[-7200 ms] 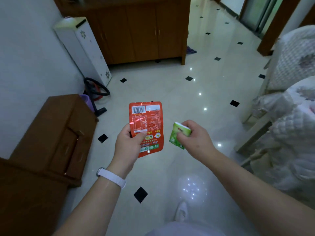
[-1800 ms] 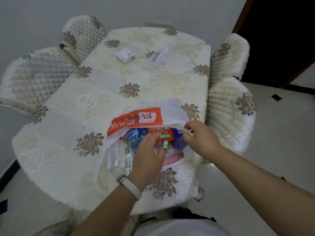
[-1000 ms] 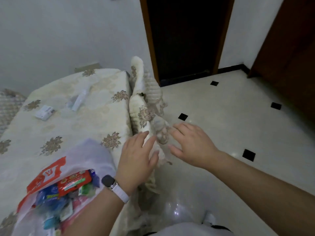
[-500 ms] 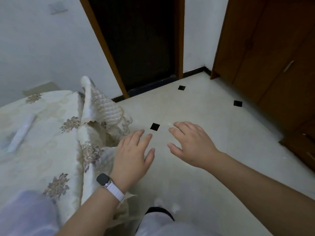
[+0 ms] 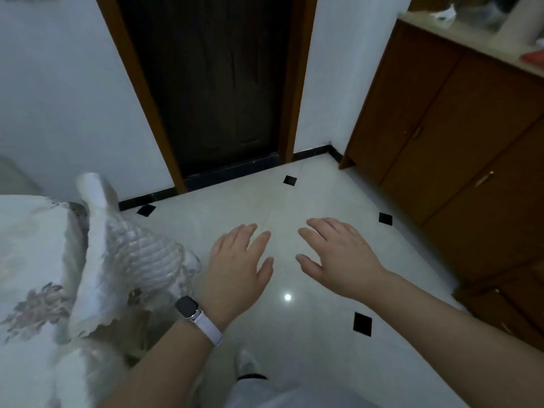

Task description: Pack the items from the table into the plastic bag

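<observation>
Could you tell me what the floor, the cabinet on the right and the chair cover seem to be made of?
The floor looks like polished pale tile with black diamond insets: it mirrors a light. The cabinet seems brown wood or veneer, semi-gloss, with metal handles. The chair cover appears to be quilted off-white fabric, stitched in ridges.

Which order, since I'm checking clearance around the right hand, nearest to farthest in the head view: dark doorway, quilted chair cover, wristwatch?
From the right hand:
1. wristwatch, on the left wrist.
2. quilted chair cover, farther left.
3. dark doorway, far ahead.
</observation>
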Demonstrator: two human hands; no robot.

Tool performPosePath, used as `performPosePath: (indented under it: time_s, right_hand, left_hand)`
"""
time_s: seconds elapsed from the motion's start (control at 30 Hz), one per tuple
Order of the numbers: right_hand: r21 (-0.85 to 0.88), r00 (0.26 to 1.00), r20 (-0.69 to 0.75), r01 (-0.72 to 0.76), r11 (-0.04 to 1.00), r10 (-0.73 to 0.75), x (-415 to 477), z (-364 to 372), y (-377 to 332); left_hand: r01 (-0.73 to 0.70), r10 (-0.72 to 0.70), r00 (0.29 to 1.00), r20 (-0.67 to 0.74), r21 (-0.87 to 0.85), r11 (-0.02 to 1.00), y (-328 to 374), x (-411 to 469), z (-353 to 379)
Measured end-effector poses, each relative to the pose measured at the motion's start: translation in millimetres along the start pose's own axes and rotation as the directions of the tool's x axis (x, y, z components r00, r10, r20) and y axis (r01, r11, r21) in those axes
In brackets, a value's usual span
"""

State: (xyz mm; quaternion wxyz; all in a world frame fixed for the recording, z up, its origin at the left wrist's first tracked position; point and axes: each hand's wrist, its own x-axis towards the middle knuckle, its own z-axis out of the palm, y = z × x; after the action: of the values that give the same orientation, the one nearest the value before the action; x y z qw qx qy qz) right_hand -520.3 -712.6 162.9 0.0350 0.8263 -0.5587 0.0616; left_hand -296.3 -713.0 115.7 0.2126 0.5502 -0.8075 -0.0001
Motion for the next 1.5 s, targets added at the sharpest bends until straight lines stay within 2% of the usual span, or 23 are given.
performPosePath:
  time_s: [0.17, 0.33, 0.63, 0.9, 1.13, 1.5]
  right_hand:
    - [-0.005, 0.999, -0.010, 0.042, 0.999, -0.042, 95.1, 1.4, -6.9]
    - [0.008, 0.998, 0.013, 0.065, 0.998, -0.065, 165.9, 16.9, -10.5]
    - [0.110, 0.986, 0.021, 0.163, 0.980, -0.166, 312.9, 52.2, 15.8]
    - [0.228, 0.962, 0.021, 0.261, 0.938, -0.272, 479.0, 67.0, 60.3]
    - [0.280, 0.886, 0.029, 0.436, 0.855, -0.462, 597.7, 70.8, 81.0]
    - [0.300, 0.771, 0.030, 0.601, 0.741, -0.637, 724.5, 93.7, 9.4]
  left_hand:
    - [0.011, -0.010, 1.000, -0.019, 0.044, 0.999, -61.4, 67.6, -7.5]
    - [0.020, -0.022, 1.000, 0.021, 0.082, 0.996, -110.0, 112.8, -8.2]
    - [0.126, -0.138, 0.989, 0.056, 0.183, 0.975, -184.6, 207.5, 9.4]
    - [0.233, -0.275, 0.958, 0.080, 0.341, 0.911, -239.5, 338.8, 17.2]
    - [0.285, -0.360, 0.930, 0.078, 0.466, 0.838, -276.3, 417.0, 15.3]
    - [0.514, -0.527, 0.845, -0.096, 0.419, 0.748, -396.0, 431.3, 13.0]
